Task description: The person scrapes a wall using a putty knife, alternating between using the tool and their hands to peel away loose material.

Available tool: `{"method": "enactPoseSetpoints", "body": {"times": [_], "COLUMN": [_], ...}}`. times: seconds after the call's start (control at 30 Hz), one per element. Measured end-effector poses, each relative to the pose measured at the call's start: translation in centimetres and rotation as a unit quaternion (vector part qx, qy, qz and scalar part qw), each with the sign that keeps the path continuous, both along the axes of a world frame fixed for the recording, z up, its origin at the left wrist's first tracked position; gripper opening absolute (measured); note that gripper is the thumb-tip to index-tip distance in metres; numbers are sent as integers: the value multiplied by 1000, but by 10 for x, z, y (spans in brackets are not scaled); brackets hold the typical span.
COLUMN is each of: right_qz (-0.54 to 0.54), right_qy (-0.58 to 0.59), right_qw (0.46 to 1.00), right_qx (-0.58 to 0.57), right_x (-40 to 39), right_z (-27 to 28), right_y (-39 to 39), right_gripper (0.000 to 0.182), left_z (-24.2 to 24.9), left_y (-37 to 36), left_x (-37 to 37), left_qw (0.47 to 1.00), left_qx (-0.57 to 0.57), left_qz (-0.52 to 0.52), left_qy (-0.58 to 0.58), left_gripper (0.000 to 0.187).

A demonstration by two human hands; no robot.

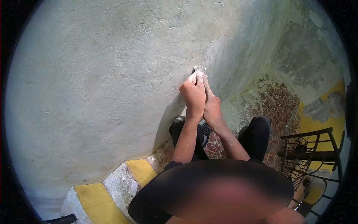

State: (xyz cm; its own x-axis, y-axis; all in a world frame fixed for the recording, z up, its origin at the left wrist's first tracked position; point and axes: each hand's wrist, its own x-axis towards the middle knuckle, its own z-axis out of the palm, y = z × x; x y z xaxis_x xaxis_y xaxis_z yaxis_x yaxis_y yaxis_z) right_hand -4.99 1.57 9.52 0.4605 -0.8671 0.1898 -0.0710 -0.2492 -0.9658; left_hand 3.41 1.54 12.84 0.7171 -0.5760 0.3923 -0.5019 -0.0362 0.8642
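Note:
A small metal scraper [200, 70] meets the pale wall [123, 86], its flat blade edge touching the rough surface beside a bare patch. Behind the blade, my left hand [194, 96] is closed round the tool, fingers whitened with dust. Pressed close against it on the right, my right hand [212, 107] also grips the scraper, its fingers reaching along towards the blade. The handle is hidden inside my hands. White specks dot both forearms.
Yellow-edged stair steps [99, 199] run down at the lower left. My dark shoes [257, 128] stand on a red patterned floor [278, 102] strewn with pale flakes. A dark metal railing [311, 149] stands at the right, near a yellow and peeling wall section [337, 106].

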Motion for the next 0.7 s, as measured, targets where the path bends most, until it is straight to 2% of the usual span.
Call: {"method": "enactPoseSetpoints", "body": {"times": [0.2,0.27,0.33,0.43,0.47,0.53,0.63,0.7], "right_qz": [-9,-19,-49,-48,-59,-67,-82,-33], "right_qy": [9,5,-30,-31,-52,-47,-38,-33], "right_qw": [1000,1000,996,996,991,990,986,996], "right_qx": [1,5,-68,-68,-108,-111,-137,-76], "right_x": [6,10,6,-7,-7,-12,-19,-24], "right_z": [-3,8,30,70,76,89,78,58], "right_y": [-11,-25,-46,-71,-82,-89,-91,-76], "right_gripper": [79,81,83,84,82,81,79,79], "left_z": [-1,18,49,83,94,106,95,70], "left_y": [-12,-22,-39,-69,-76,-87,-88,-76], "left_x": [-1,-4,-10,-19,-22,-28,-33,-30], "left_qw": [998,996,995,988,985,986,986,990], "left_qx": [-47,-66,-70,-127,-138,-138,-141,-114], "left_qz": [13,18,-10,-16,-24,-24,-17,8], "left_qy": [-29,-59,-65,-89,-97,-88,-86,-85], "left_gripper": [29,30,31,30,28,29,28,26]}}
